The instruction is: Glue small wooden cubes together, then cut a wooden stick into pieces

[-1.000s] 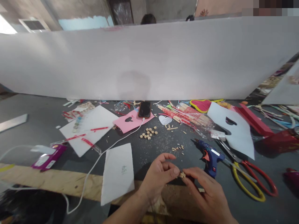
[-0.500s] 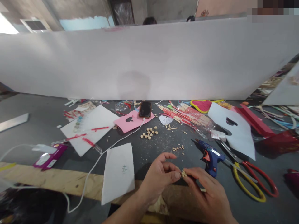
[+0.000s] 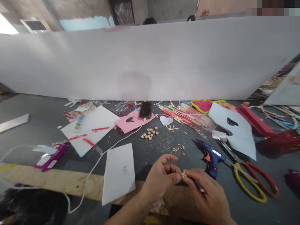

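Note:
Near the table's front edge, a small cluster of short wooden stick pieces [image 3: 184, 175] is pinched between the fingertips of both hands. My left hand [image 3: 159, 177] has its thumb and index finger at the cluster's left side, the other fingers curled loosely. From the right, my right hand [image 3: 210, 194] grips it with thumb and forefinger. A pale bit of wood shows by the right palm. Beyond the hands lie loose cut stick bits [image 3: 179, 149] and a group of small wooden cubes [image 3: 150, 133]. A blue glue gun [image 3: 212, 157] rests right of my right hand.
Red and yellow handled scissors [image 3: 252, 181] lie at the right, beside a white cut-out sheet [image 3: 239, 134]. Bundled sticks [image 3: 187, 115] and a phone [image 3: 145, 110] with a white cable lie farther back. A white card [image 3: 119, 172] sits left. A white board [image 3: 150, 62] stands behind.
Both hands stay almost in place, still pinching the small wooden cluster, which has shifted only very slightly. Nothing else on the table has visibly moved.

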`<state>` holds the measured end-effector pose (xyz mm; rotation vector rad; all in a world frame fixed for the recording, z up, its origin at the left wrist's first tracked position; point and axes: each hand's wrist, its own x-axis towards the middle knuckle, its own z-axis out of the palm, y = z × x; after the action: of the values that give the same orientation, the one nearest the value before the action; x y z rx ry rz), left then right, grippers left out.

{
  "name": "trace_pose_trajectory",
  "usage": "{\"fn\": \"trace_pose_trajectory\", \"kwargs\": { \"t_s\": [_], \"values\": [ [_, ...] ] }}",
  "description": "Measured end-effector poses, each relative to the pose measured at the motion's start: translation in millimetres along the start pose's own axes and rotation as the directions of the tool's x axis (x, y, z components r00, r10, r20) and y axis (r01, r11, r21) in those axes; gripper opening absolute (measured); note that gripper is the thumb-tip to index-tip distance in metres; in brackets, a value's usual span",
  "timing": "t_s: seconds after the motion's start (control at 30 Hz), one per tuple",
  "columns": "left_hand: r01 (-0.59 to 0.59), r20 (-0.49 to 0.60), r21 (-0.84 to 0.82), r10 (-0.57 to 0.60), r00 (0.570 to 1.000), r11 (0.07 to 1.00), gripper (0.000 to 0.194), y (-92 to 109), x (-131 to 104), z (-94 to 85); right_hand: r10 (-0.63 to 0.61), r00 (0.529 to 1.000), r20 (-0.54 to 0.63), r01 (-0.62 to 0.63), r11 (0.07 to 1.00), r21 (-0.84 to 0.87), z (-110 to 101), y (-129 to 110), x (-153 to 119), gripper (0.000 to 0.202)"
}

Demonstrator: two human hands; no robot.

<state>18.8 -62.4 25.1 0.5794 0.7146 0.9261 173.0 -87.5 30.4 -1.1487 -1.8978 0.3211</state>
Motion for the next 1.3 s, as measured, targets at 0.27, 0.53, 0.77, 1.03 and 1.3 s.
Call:
{"fn": "trace_pose_trajectory", "kwargs": {
  "t_s": [0.27,0.53,0.77,1.03,1.3],
  "values": [
    [0.027,-0.010,0.065,-0.026,1.000,0.998,0.049,3.5,1.4,-2.9,-0.057,0.997,0.044,0.059,0.998,-0.035,-2.3,1.7,1.0,0.017],
    [0.068,-0.026,-0.070,-0.070,0.997,0.995,0.053,3.0,-0.2,0.7,-0.085,0.996,0.029,0.086,0.995,-0.049,1.8,-1.5,1.8,0.020],
    [0.089,-0.053,-0.111,-0.095,0.994,0.990,0.055,2.0,-0.6,0.9,-0.090,0.995,0.043,0.090,0.996,-0.014,2.9,-0.9,-1.2,0.024],
    [0.096,-0.070,-0.132,-0.106,0.992,0.987,0.056,0.1,-1.5,0.5,-0.098,0.995,0.027,0.099,0.995,-0.028,3.6,-2.3,-1.5,0.024],
    [0.115,-0.073,-0.112,-0.124,0.990,0.987,0.057,2.6,-0.9,2.2,-0.073,0.997,0.024,0.074,0.997,-0.024,2.2,-2.6,2.0,0.021]
  ]
}}
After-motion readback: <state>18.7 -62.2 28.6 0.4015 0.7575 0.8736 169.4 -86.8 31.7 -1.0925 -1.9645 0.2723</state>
